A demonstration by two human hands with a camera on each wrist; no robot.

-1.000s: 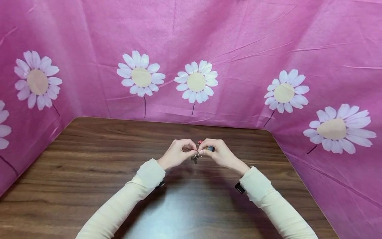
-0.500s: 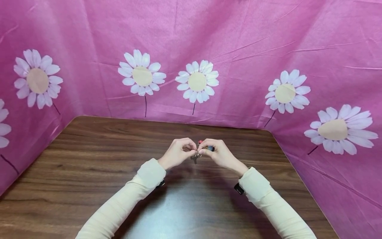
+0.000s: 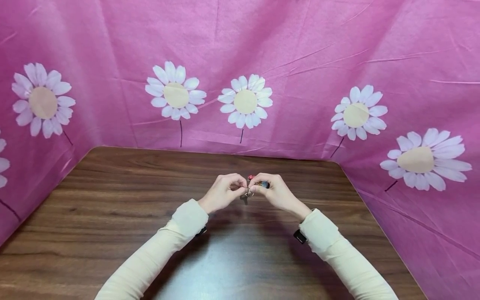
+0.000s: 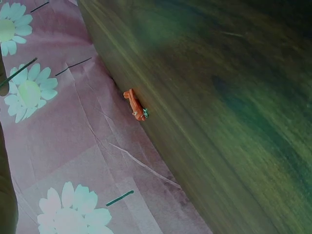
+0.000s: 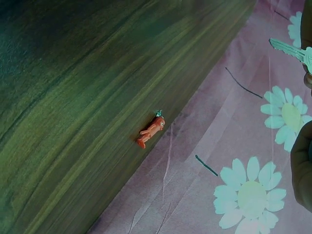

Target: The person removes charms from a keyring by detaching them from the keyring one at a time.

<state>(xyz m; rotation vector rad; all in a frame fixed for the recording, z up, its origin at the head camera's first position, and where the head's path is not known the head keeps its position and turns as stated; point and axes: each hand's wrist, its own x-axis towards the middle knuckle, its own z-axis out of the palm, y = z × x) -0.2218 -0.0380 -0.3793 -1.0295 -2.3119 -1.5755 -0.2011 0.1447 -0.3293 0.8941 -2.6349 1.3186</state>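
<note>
Above the table, fingertip to fingertip, my two hands meet at a small metal key ring (image 3: 251,193). The left hand (image 3: 223,191) pinches at the ring's left side between thumb and forefinger. With thumb and forefinger the right hand (image 3: 276,190) pinches the ring from the other side. A key (image 5: 292,50) dangles below the fingertips, its toothed blade showing at the right wrist view's edge. A dark blue piece (image 3: 265,185) shows under the right hand's fingers, mostly hidden. Just behind the fingertips appears a small red-orange figurine (image 5: 151,131) with a green tip.
The dark wood table (image 3: 112,200) spreads under both forearms. A pink curtain (image 3: 300,41) with white daisies hangs along its far and side edges. In the wrist views the figurine lies near the table's far edge. A black strap device (image 3: 300,236) sits under the right cuff.
Both hands keep their pinch on the key ring in nearly the same place. The key and ring turn slightly between the fingertips, and the head view shifts a little.
</note>
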